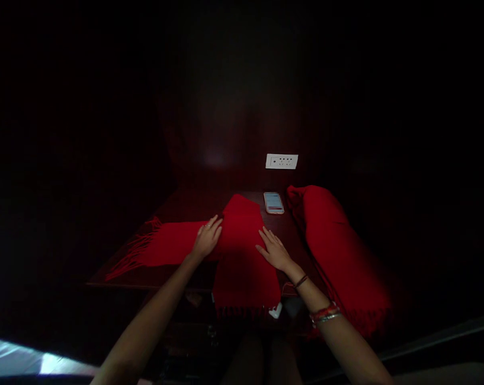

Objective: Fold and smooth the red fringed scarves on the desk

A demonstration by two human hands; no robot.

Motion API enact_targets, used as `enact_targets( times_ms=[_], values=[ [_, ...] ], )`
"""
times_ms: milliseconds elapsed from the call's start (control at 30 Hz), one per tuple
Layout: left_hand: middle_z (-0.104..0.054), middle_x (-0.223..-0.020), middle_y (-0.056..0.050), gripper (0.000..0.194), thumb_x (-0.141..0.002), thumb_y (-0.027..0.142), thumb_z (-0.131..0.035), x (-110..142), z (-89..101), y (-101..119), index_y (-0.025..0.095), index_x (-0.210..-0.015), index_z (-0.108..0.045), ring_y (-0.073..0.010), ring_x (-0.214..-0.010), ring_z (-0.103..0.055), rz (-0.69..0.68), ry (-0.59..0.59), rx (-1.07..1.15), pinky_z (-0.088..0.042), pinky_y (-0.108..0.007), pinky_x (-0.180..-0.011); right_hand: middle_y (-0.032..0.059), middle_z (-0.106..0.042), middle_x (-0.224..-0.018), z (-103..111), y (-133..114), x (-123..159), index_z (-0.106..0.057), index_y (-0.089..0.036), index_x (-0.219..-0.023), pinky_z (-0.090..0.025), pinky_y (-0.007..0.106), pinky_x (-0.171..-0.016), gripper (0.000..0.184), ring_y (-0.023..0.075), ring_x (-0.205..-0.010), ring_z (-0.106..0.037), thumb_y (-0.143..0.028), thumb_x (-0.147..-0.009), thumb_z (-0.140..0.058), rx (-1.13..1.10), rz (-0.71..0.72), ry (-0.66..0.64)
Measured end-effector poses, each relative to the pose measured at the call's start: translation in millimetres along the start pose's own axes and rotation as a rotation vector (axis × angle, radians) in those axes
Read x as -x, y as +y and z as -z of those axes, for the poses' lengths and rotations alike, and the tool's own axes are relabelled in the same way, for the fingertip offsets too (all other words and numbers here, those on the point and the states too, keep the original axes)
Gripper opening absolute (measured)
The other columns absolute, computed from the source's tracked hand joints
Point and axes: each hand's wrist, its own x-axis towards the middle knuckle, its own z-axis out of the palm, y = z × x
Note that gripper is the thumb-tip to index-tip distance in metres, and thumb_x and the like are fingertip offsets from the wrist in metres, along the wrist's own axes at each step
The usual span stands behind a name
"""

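- Squaring the red scarf (245,256) on the dark table (178,207) looks like the step in hand: it is turned at a corner, one fringed end reaching left, the other coming toward the person and seemingly past the near edge.
- The left hand (208,237) lies on the scarf by the bend, fingers slightly parted, gripping nothing.
- The right hand (274,250) rests along its right edge, fingers loosely spread; whether they press cannot be told.
- Probably the next move calls for pinching an edge while keeping the corner flat.
- No brand or label is readable; the lit phone (274,203) shows text too small to read, and the white socket plate (281,161) no legible lettering.
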Motion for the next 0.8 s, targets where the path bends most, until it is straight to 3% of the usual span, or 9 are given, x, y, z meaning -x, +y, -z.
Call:
enact_targets(
  times_ms=[100,167,200,267,333,433,567,700,800],
  values=[
    [-0.030,-0.127,-0.014,0.045,-0.081,0.038,-0.027,17.8,29.5,-48.5,0.014,-0.117,-0.035,-0.0269,-0.115,-0.027,0.360,0.099,-0.160,-0.028,-0.044,-0.087,0.0117,-0.017,-0.133,-1.0,5.1,-2.0,-0.022,-0.011,-0.126,-0.019,0.034,-0.096,0.061,0.0184,-0.122,-0.011,-0.047,-0.078,-0.028,-0.063,0.010,0.057],
    [-0.035,-0.120,-0.023,0.058,-0.071,0.051,-0.037,32.3,47.0,-84.5,0.010,-0.113,-0.040,-0.0392,-0.108,-0.031,0.679,-0.053,-0.223,-0.033,-0.054,-0.074,0.0120,-0.020,-0.132,-2.7,6.8,-3.2,-0.024,-0.011,-0.125,-0.020,0.034,-0.096,0.059,0.0180,-0.121,-0.015,-0.045,-0.078,-0.029,-0.079,0.006,0.090],
    [-0.041,-0.114,-0.025,0.059,-0.067,0.052,-0.043,38.4,53.6,-99.6,0.011,-0.110,-0.043,-0.0403,-0.102,-0.038,0.753,-0.132,-0.220,-0.036,-0.053,-0.068,0.0120,-0.021,-0.131,-3.8,7.2,-3.6,-0.026,-0.011,-0.125,-0.020,0.034,-0.096,0.057,0.0181,-0.120,-0.017,-0.044,-0.078,-0.030,-0.079,0.002,0.102],
    [-0.051,-0.100,-0.020,0.049,-0.065,0.046,-0.049,45.3,62.5,-119.4,0.014,-0.102,-0.047,-0.0354,-0.089,-0.049,0.764,-0.233,-0.180,-0.042,-0.046,-0.060,0.0125,-0.025,-0.130,-6.0,7.1,-3.5,-0.028,-0.011,-0.123,-0.021,0.035,-0.096,0.055,0.0184,-0.119,-0.021,-0.042,-0.078,-0.031,-0.072,0.001,0.117],
    [-0.058,-0.083,-0.012,0.031,-0.067,0.035,-0.050,42.5,67.4,-124.1,0.016,-0.091,-0.052,-0.0258,-0.074,-0.056,0.647,-0.262,-0.093,-0.044,-0.036,-0.055,0.0137,-0.027,-0.128,-6.5,6.0,-2.8,-0.031,-0.010,-0.122,-0.022,0.035,-0.095,0.053,0.0187,-0.118,-0.023,-0.040,-0.077,-0.033,-0.073,0.005,0.138],
    [-0.059,-0.068,-0.004,0.019,-0.071,0.025,-0.046,18.3,74.8,-107.0,0.013,-0.082,-0.056,-0.0160,-0.063,-0.054,0.426,-0.245,0.073,-0.043,-0.025,-0.054,0.0138,-0.028,-0.127,0.9,-0.6,-4.2,-0.033,-0.010,-0.120,-0.022,0.035,-0.096,0.050,0.0190,-0.118,-0.023,-0.036,-0.076,-0.036,-0.093,0.013,0.216],
    [-0.057,-0.089,-0.001,0.026,-0.077,0.028,-0.042,-41.7,86.9,-53.5,0.013,-0.096,-0.053,-0.0130,-0.080,-0.051,0.158,-0.169,0.188,-0.040,-0.021,-0.069,0.0115,-0.034,-0.124,27.0,-21.4,-19.3,-0.032,-0.011,-0.120,-0.023,0.032,-0.095,0.052,0.0171,-0.116,-0.027,-0.035,-0.075,-0.039,-0.156,0.088,0.246],
    [-0.051,-0.102,-0.005,0.020,-0.075,0.023,-0.045,-101.7,77.0,6.6,0.015,-0.092,-0.054,-0.0165,-0.098,-0.042,-0.147,-0.062,0.157,-0.032,-0.024,-0.085,0.0150,-0.037,-0.122,42.9,-38.1,-37.4,-0.028,-0.006,-0.122,-0.026,0.030,-0.093,0.061,0.0190,-0.112,-0.034,-0.037,-0.072,-0.045,-0.150,0.010,0.048],
    [-0.054,-0.094,-0.008,0.021,-0.077,0.014,-0.039,-125.6,47.0,31.7,0.013,-0.095,-0.050,-0.0168,-0.091,-0.047,-0.178,-0.136,0.127,-0.034,-0.027,-0.082,0.0192,-0.032,-0.124,34.2,-37.9,-35.7,-0.028,-0.002,-0.122,-0.024,0.032,-0.094,0.070,0.0230,-0.115,-0.029,-0.041,-0.068,-0.050,-0.064,-0.006,-0.169]
  ],
)
